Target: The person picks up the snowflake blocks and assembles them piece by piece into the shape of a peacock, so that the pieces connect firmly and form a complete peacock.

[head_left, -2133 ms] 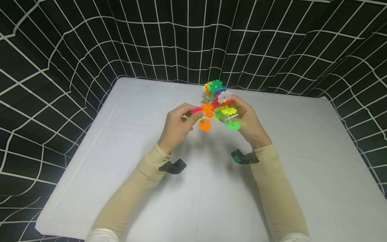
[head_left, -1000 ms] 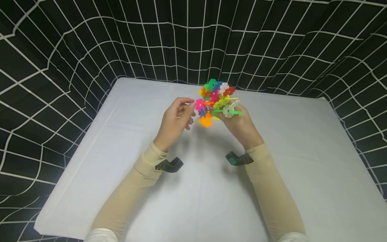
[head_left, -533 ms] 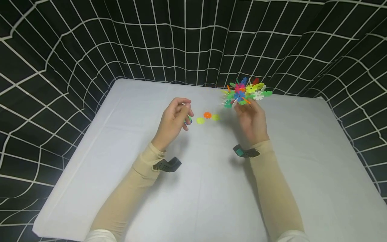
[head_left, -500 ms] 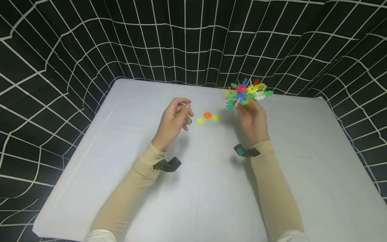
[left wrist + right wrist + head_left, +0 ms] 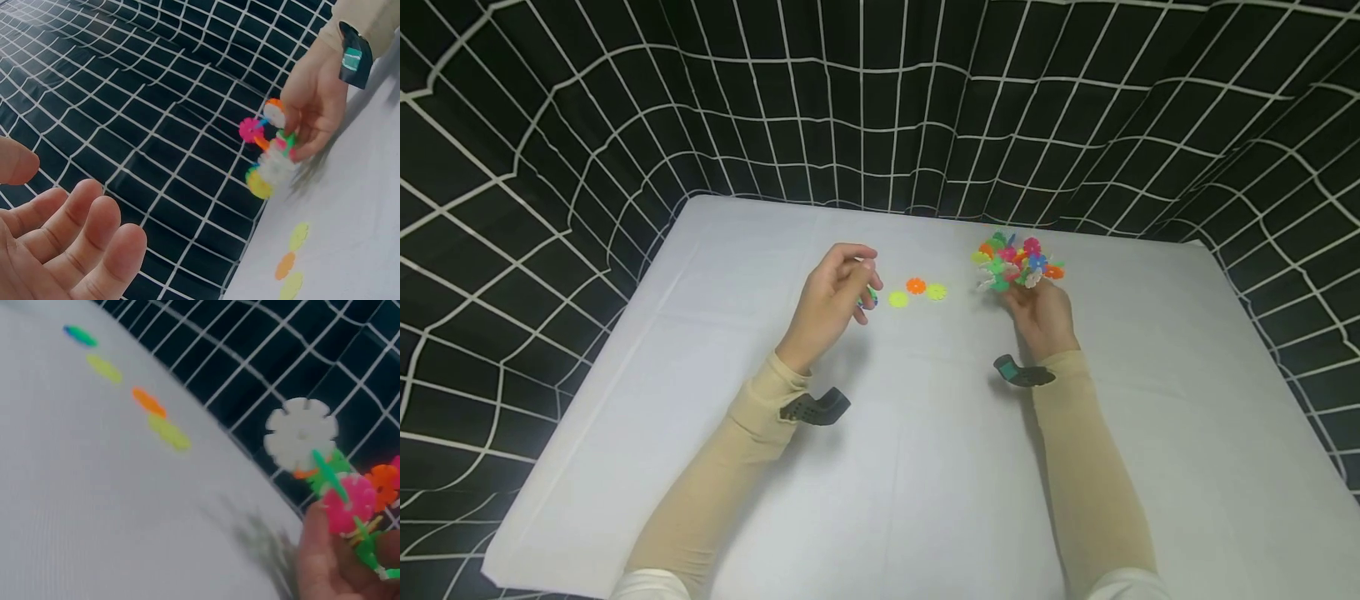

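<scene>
My right hand (image 5: 1045, 323) grips a cluster of interlocking snowflake discs (image 5: 1009, 265) in many colours, just over the far right part of the table. In the right wrist view, thumb and fingers pinch it from below, near a pink disc (image 5: 350, 503); a white disc (image 5: 302, 434) sticks out at the top. My left hand (image 5: 829, 312) hovers with loosely bent fingers; the left wrist view shows nothing between the fingers (image 5: 103, 228). Partly hidden behind it lie green and blue discs (image 5: 870, 296). To their right are a yellow disc (image 5: 898, 299), an orange disc (image 5: 916, 286) and another yellow disc (image 5: 936, 292).
A white-covered table (image 5: 910, 467) spreads under both hands. Black cloth (image 5: 880, 108) with a white grid hangs behind it and along the sides. The cluster is close to the table's back edge.
The right hand has carried the cluster rightward from beside the left hand, then lowered it toward the table and turned it. The left hand stopped touching the cluster. The loose discs came into view.
</scene>
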{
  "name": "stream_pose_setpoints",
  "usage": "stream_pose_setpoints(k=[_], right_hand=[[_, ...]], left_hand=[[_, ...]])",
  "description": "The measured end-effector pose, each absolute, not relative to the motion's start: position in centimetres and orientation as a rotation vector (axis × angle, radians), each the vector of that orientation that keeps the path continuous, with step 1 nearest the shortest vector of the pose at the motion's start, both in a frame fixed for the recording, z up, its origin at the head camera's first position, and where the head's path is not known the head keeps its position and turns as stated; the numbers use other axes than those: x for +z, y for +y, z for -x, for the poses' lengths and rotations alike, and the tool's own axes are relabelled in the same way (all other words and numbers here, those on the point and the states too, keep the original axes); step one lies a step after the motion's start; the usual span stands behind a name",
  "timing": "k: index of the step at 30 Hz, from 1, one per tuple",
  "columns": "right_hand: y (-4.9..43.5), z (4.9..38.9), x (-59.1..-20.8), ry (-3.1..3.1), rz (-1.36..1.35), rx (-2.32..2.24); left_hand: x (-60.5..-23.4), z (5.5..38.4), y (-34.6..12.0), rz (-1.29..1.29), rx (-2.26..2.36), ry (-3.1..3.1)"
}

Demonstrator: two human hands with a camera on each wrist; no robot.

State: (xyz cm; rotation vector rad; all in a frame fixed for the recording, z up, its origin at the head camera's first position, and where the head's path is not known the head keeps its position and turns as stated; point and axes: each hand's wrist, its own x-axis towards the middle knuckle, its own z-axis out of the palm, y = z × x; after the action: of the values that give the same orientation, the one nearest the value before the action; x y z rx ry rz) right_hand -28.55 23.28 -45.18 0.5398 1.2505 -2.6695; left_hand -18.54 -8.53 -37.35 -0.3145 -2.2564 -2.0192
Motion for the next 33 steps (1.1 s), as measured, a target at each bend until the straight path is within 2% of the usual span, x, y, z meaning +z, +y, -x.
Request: stream_pose_setpoints(k=[11, 22, 27, 33], right_hand=[[24.1, 28.7, -45.6, 1.974, -0.674, -2.149], [25.6, 28.9, -44.7, 2.244, -0.689, -1.712], [27.1, 28.4, -43.6, 2.193, -0.611, -1.749], [28.3, 28.1, -42.5, 2.384, -0.673, -1.751]], left_hand=[[-37.2, 18.6, -8.6, 0.34, -2.0, -2.284], [-37.1, 18.7, -8.9, 0.31, -2.006, -2.291], [-37.1, 18.8, -9.1, 0.283, -1.983, -2.312], [-37.9, 19.4, -9.4, 0.249, -1.975, -2.356]])
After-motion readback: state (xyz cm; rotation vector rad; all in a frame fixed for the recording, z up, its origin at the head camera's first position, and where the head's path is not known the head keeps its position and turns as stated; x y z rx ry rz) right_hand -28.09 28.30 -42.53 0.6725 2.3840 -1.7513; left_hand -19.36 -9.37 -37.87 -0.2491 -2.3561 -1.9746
